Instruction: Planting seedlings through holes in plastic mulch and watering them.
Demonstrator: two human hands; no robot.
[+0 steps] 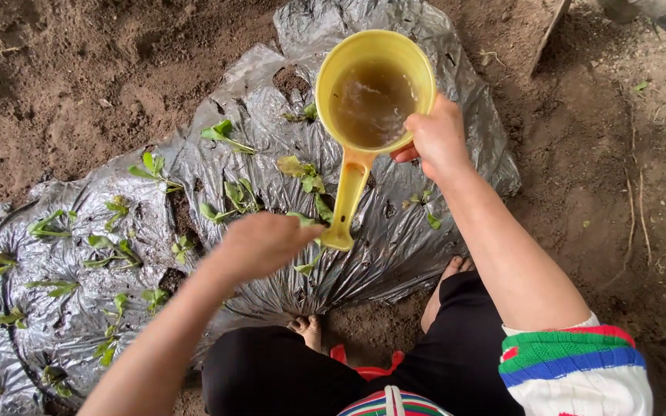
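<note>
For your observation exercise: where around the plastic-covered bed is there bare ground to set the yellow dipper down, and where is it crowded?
Bare soil lies beyond the black plastic sheet, top left, and more to its right, with only stray leaves and twigs. The sheet is crowded with seedlings. The right hand holds the water-filled dipper by its rim; the left hand is at a seedling.

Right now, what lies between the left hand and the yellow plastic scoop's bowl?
Head view: the scoop's yellow handle and leafy seedlings in black plastic sheet.

Smooth yellow plastic scoop (pixel 374 92); glossy crinkled plastic sheet (pixel 395 246); rough crumbly soil (pixel 79 69)
</note>
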